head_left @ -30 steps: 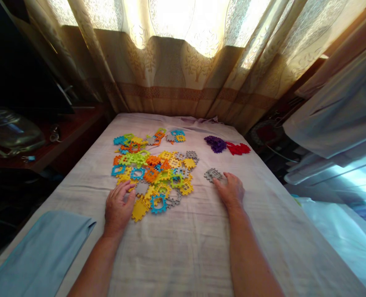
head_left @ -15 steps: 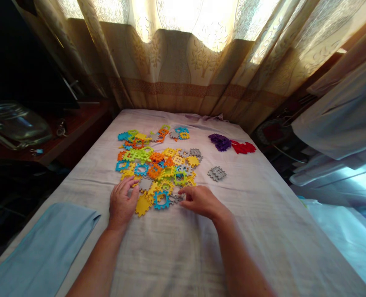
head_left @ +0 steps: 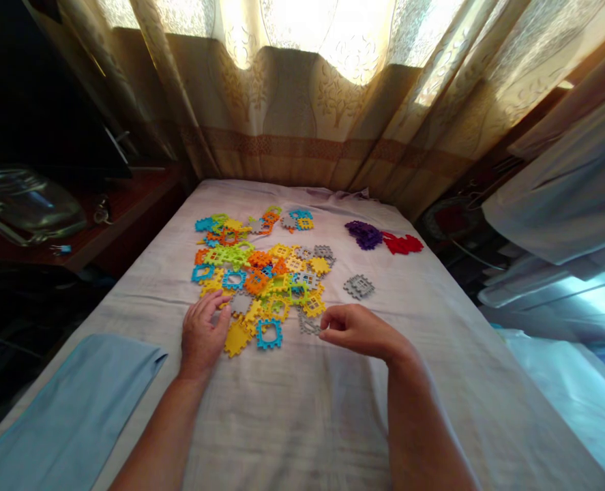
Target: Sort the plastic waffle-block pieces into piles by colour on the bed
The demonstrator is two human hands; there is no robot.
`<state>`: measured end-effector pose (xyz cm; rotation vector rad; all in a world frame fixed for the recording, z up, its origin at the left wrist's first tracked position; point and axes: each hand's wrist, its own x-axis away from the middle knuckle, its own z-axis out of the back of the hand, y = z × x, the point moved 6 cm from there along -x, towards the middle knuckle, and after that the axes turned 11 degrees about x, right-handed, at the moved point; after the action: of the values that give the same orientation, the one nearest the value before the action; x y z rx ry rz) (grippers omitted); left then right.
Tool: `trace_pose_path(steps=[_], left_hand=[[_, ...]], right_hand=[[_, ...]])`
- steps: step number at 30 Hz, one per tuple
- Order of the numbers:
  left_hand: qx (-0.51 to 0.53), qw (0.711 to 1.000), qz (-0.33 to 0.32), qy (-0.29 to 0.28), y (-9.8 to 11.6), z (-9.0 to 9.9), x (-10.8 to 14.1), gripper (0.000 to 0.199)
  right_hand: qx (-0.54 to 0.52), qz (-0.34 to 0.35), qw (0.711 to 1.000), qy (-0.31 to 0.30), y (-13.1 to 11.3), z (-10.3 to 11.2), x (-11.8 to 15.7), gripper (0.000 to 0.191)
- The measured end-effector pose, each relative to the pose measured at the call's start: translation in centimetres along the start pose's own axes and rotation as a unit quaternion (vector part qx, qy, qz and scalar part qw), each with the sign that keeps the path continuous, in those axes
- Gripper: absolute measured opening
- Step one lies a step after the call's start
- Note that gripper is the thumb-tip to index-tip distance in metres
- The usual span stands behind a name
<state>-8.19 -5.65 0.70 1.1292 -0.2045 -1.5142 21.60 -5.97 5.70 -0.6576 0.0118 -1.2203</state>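
Note:
A mixed pile of flat interlocking plastic tiles in yellow, orange, green, blue and grey lies on the bed. Between its thumb and fingers, my right hand (head_left: 356, 330) pinches a grey open-framed tile (head_left: 309, 324) at the pile's near right edge. My left hand (head_left: 204, 335) rests on the pile's near left side with fingers spread, beside a solid grey tile (head_left: 241, 303) and a solid yellow tile (head_left: 237, 339). A blue frame tile (head_left: 269, 334) lies between the two hands. Farther right is a separate group of grey tiles (head_left: 358, 286).
Purple tiles (head_left: 363, 234) and red tiles (head_left: 402, 244) lie at the far right of the bed. A folded blue cloth (head_left: 77, 409) is at the left. A glass jug (head_left: 31, 204) stands on a brown side table, and a patterned curtain (head_left: 292, 102) hangs behind.
My right hand has moved right, drawing the grey tile away from the blue frame tile, which has shifted slightly. My left hand stays in place.

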Motion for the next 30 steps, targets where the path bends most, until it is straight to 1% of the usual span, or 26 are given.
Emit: trace_pose_path(steps=[1,2,4,6,7,8,10,12,15,18,20,22,24,27,28,30], left_hand=[[0.0,1.0,0.0,-0.002,0.0,0.0,0.0,0.029],[-0.001,1.0,-0.001,-0.003,0.0,0.0,0.0,0.029],[-0.001,1.0,-0.001,-0.004,0.0,0.0,0.0,0.029],[-0.001,1.0,-0.001,-0.004,0.0,0.0,0.0,0.029],[-0.001,1.0,0.0,-0.003,0.0,0.0,0.0,0.029],[-0.001,1.0,0.0,-0.003,-0.1,0.0,0.0,0.029],[-0.002,1.0,0.001,-0.004,-0.2,0.0,0.0,0.029],[-0.001,1.0,0.003,-0.007,-0.2,-0.1,0.0,0.029],[0.0,1.0,0.006,-0.012,-0.2,-0.1,0.0,0.028],[-0.001,1.0,0.004,-0.009,-0.2,-0.1,0.0,0.029],[-0.002,1.0,0.0,-0.005,-0.1,0.0,0.0,0.029],[-0.004,1.0,-0.001,-0.004,-0.1,0.0,0.0,0.029],[-0.006,1.0,-0.001,-0.005,0.0,0.0,0.0,0.029],[-0.006,1.0,0.0,-0.009,0.0,0.0,0.0,0.029],[-0.006,1.0,0.0,-0.01,0.0,0.0,0.0,0.029],[-0.007,1.0,0.0,-0.008,0.0,0.0,0.0,0.03]], right_hand=[[-0.019,-0.008,1.0,0.011,0.8,0.4,0.2,0.015],[-0.03,-0.021,0.999,0.037,1.8,0.9,0.3,0.019],[-0.026,-0.067,0.99,0.125,3.9,2.2,0.5,0.024],[0.004,-0.136,0.966,0.219,6.2,3.1,0.7,0.024],[0.022,-0.175,0.951,0.252,7.3,3.4,0.8,0.023],[0.039,-0.213,0.937,0.273,8.4,3.4,1.0,0.021],[0.063,-0.273,0.915,0.291,10.3,3.2,1.2,0.018],[0.074,-0.309,0.9,0.298,11.7,3.0,1.4,0.018],[0.081,-0.339,0.89,0.294,13.1,2.8,1.9,0.02],[0.09,-0.349,0.888,0.285,13.5,3.1,2.2,0.024],[0.091,-0.348,0.889,0.283,13.0,3.3,2.2,0.026],[0.088,-0.323,0.9,0.28,11.6,3.4,1.6,0.026],[0.085,-0.257,0.927,0.259,9.0,3.0,0.5,0.025],[0.078,-0.115,0.974,0.179,3.7,1.2,-1.5,0.024],[0.081,-0.078,0.982,0.152,2.0,0.4,-2.0,0.024],[0.107,-0.035,0.987,0.115,-0.4,-0.9,-2.7,0.027]])
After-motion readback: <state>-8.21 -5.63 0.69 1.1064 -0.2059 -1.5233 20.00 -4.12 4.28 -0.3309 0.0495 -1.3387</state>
